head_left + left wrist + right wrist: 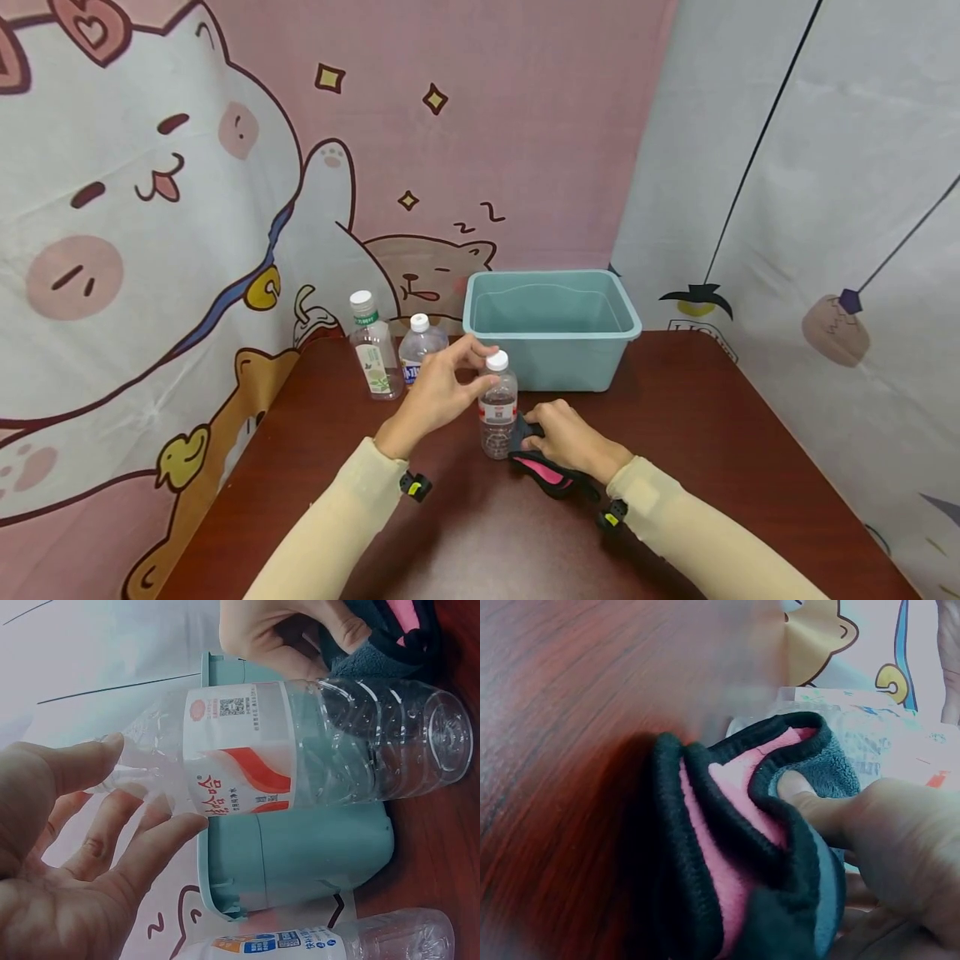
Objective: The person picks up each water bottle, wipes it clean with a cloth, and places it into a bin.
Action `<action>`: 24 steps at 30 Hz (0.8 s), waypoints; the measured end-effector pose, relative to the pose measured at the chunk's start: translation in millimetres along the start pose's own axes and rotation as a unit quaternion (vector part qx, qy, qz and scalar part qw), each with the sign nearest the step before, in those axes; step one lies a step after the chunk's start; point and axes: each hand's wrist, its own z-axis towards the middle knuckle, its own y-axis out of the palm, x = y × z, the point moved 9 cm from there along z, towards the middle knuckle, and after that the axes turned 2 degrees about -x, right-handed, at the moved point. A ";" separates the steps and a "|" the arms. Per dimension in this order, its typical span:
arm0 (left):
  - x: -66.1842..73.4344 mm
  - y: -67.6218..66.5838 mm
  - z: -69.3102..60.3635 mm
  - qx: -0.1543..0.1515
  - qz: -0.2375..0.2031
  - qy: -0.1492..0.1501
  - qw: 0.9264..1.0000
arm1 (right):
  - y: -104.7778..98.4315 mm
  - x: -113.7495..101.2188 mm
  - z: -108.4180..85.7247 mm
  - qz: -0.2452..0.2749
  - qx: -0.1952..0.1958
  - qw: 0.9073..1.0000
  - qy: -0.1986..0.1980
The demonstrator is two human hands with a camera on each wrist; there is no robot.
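Observation:
A clear plastic bottle with a white cap and a red-and-white label stands upright on the table. My left hand holds it near the top, thumb and fingers around the neck; the left wrist view shows the bottle apparently without liquid. In my right hand a folded grey and pink cloth with black edging is gripped, one part of it against the bottle's lower side. The right wrist view shows the thumb pressing into the bunched cloth.
Behind the bottle stands a light teal plastic bin. Two more capped bottles stand at the back left: a taller one with a green neck band and a shorter one with a blue label. All rest on a dark red-brown table.

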 end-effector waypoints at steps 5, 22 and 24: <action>-0.6 -0.2 -0.4 0.000 0.001 -0.002 1.000 | -1.0 2.4 -0.5 0.018 0.000 1.000 0.016; -3.0 1.4 -0.6 0.000 -0.003 0.002 1.000 | -19.2 4.4 -5.0 0.048 0.060 0.997 0.022; -3.1 1.0 0.0 0.000 -0.003 0.003 1.000 | -24.8 3.3 -4.0 0.053 0.068 0.996 0.023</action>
